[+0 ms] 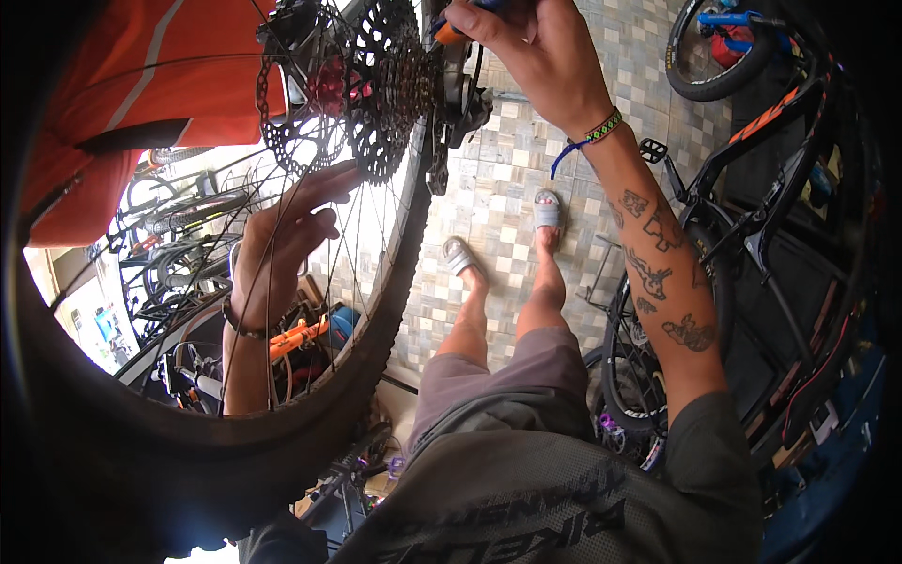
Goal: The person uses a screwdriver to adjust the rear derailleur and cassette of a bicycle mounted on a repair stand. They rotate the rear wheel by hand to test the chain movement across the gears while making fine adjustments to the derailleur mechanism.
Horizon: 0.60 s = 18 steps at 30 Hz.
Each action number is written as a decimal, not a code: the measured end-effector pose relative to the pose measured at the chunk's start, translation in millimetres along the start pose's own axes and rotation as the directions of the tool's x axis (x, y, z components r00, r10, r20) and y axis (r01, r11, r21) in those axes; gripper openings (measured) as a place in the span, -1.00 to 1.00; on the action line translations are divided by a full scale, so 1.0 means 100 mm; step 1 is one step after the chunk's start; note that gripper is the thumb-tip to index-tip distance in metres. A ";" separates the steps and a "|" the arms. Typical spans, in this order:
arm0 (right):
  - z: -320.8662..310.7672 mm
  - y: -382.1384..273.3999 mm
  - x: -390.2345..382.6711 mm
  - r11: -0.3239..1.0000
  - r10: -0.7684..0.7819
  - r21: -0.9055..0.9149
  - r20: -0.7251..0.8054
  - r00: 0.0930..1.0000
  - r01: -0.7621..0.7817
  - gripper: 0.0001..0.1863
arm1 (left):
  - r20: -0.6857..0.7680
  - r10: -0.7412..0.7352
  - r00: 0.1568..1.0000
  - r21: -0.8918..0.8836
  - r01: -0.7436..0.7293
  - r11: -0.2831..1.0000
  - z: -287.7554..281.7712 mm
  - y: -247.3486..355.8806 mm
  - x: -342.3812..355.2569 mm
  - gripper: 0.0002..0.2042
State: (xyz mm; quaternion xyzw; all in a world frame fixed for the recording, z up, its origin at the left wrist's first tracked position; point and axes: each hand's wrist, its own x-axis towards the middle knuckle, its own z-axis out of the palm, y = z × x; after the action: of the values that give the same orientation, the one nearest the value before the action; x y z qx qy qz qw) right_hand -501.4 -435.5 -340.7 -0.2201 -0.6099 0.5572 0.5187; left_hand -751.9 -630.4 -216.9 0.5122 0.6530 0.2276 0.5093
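Observation:
A bicycle rear wheel (376,348) fills the left, with a black brake rotor (282,117), a cassette (381,103) and a derailleur (454,103) at its hub. Among the spokes, just below the rotor and cassette, my left hand (282,230) is open, fingers partly extended and bent; whether they touch the wheel is unclear. High up, beside the cassette's upper right, my right hand (526,56) grips a blue-and-orange tool (446,30), whose tip is hard to make out.
Orange-red fabric (169,66) with a grey stripe hangs at upper left. A black-and-orange bike frame (770,132) and another wheel (686,85) crowd the right. Several bikes (183,211) stand beyond the spokes. My feet in sandals (550,209) are on the tiled floor (503,160).

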 end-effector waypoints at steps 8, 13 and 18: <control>0.02 -0.07 -0.01 0.987 -0.060 -0.146 0.009 0.998 0.061 -0.57 | -0.098 0.113 0.989 -0.069 -0.120 0.990 0.27 -0.03 -0.05 -0.49; 0.02 -0.02 0.04 0.977 -0.149 -0.142 0.067 0.987 0.157 -0.58 | -0.079 0.204 0.976 0.033 -0.202 0.979 0.26 -0.05 -0.05 -0.45; 0.07 -0.15 0.06 0.959 -0.108 -0.241 0.166 0.980 0.146 -0.58 | -0.105 0.186 0.977 0.033 -0.184 0.982 0.21 -0.04 -0.06 -0.42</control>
State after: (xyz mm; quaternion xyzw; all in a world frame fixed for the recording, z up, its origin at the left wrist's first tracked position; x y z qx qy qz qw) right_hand -505.5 -437.9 -324.1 -0.2017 -0.7264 0.4555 0.4735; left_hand -735.0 -641.4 -225.4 0.5636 0.6315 0.2938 0.4441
